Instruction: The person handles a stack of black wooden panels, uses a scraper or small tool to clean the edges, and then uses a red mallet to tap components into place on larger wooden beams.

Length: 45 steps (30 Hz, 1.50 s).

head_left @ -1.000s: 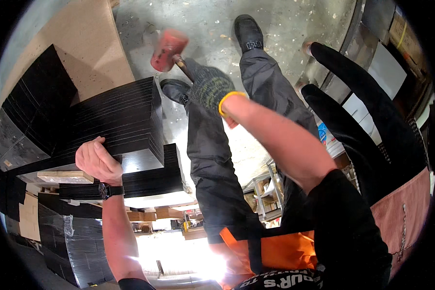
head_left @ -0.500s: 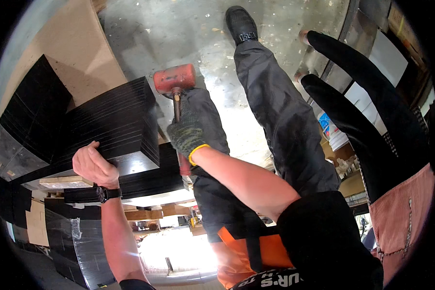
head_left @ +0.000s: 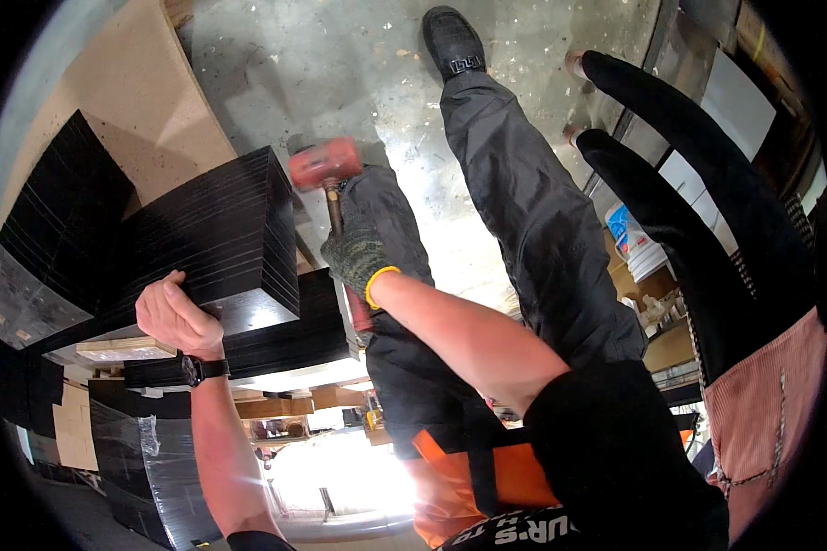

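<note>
My right hand (head_left: 358, 262), in a dark green knit glove with a yellow cuff, grips the handle of a red-headed mallet (head_left: 325, 163). The mallet's head is just right of the near corner of a thick stack of black boards (head_left: 207, 216), with a gap showing between them. Below the gloved hand, the red lower end of the handle sticks out. My bare left hand (head_left: 179, 317), with a black watch on the wrist, rests against the front edge of that stack. Its fingers are loosely bent, and nothing shows in them.
Another black stack (head_left: 64, 220) stands at the left, beside a large tan board (head_left: 110, 83). More black boards (head_left: 289, 321) lie lower down, and a wrapped stack (head_left: 170, 468) is below left. At the right, a person in black sleeves and a pink garment (head_left: 767, 395) stands close, near a white bucket (head_left: 639, 248).
The mallet's head has shifted slightly left and down toward the stack and looks blurred and tilted. My left hand stays against the boards.
</note>
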Tool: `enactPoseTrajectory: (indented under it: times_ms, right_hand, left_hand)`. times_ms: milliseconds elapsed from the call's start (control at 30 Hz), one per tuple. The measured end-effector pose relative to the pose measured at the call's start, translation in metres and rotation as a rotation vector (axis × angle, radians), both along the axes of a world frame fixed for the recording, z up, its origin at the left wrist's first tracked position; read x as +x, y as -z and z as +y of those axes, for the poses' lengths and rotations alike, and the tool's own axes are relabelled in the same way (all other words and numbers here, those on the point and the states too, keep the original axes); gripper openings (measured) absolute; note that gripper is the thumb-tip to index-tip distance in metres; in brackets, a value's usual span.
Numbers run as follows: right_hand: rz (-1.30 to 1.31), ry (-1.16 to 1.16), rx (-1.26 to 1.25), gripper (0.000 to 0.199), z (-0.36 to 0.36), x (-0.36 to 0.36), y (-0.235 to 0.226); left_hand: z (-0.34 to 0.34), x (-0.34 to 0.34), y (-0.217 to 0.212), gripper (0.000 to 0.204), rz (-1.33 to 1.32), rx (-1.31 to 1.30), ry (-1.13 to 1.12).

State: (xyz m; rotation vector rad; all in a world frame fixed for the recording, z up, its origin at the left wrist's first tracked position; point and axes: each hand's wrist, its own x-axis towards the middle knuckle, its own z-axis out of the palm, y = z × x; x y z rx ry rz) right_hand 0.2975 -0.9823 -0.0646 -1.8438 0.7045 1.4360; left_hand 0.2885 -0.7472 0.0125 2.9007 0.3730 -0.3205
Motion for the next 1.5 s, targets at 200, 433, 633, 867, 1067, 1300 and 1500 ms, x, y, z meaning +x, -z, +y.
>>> enactPoseTrajectory:
  times_ms: [200, 433, 633, 867, 1067, 1300, 1500]
  right_hand:
    - [0.407, 0.245, 0.128, 0.057, 0.001, 0.025, -0.013]
    - [0.394, 0.02, -0.015, 0.059, -0.004, -0.028, 0.045]
    - [0.158, -0.075, -0.111, 0.022, 0.001, -0.043, 0.049]
    - [-0.08, -0.867, 0.173, 0.011, -0.014, -0.029, 0.022]
    - [0.329, -0.24, 0.022, 0.066, -0.005, -0.011, -0.051]
    - [0.496, 0.037, 0.043, 0.064, 0.001, -0.006, -0.089]
    - [0.439, -0.121, -0.043, 0.036, 0.004, -0.012, -0.1]
  left_hand:
    - [0.001, -0.003, -0.004, 0.037, 0.008, 0.027, 0.01]
    - [0.0, 0.0, 0.0, 0.036, -0.014, -0.006, -0.001]
    - [-0.001, 0.002, -0.003, 0.036, -0.018, 0.014, 0.005]
    - [0.001, -0.001, -0.002, 0.035, -0.021, 0.003, 0.009]
    - [0.0, -0.001, -0.002, 0.034, -0.036, 0.007, -0.01]
    - [-0.004, 0.004, -0.003, 0.034, -0.028, 0.018, 0.002]
    - [0.0, 0.0, -0.002, 0.034, -0.008, -0.005, -0.011]
